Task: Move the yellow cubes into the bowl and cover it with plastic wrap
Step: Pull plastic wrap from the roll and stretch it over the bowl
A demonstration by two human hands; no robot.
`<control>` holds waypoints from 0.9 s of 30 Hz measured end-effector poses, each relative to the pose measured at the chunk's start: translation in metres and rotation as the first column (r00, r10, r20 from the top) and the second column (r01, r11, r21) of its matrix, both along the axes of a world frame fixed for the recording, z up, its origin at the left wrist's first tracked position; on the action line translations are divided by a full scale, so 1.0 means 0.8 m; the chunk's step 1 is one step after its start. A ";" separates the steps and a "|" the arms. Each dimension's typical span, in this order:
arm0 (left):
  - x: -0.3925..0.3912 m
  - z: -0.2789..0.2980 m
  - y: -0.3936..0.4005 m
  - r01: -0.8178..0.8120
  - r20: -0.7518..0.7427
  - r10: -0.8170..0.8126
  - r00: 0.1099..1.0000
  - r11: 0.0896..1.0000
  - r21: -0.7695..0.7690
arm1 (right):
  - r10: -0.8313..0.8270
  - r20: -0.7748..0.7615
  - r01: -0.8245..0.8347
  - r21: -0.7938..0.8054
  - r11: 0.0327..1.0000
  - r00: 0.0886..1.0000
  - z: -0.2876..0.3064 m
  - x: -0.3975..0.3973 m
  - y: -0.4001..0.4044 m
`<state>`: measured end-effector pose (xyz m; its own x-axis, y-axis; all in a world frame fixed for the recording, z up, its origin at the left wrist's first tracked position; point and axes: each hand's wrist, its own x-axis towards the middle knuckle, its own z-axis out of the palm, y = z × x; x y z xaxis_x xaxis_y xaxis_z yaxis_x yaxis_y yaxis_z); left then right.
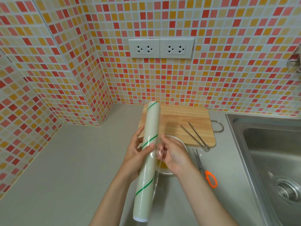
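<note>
Left hand (136, 154) grips wrap roll (147, 160) — right hand (172, 154) pinches its film edge.

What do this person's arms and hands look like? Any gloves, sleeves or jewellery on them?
Both are bare. The left hand and right hand wear no gloves, and no rings show on the fingers in view. No watch or bracelet sits on either wrist. Both forearms are uncovered as far as the bottom edge of the picture, so no sleeve is visible; anything worn higher up is out of view.
</note>
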<state>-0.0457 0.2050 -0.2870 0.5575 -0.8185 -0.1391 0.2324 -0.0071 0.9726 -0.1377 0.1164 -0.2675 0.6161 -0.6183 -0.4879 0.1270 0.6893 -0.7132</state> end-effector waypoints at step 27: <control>-0.028 0.014 -0.027 0.236 -0.296 -0.216 0.931 0.971 0.033 | -0.464 -0.071 0.273 -0.726 0.630 0.883 -0.012 -0.042 -0.034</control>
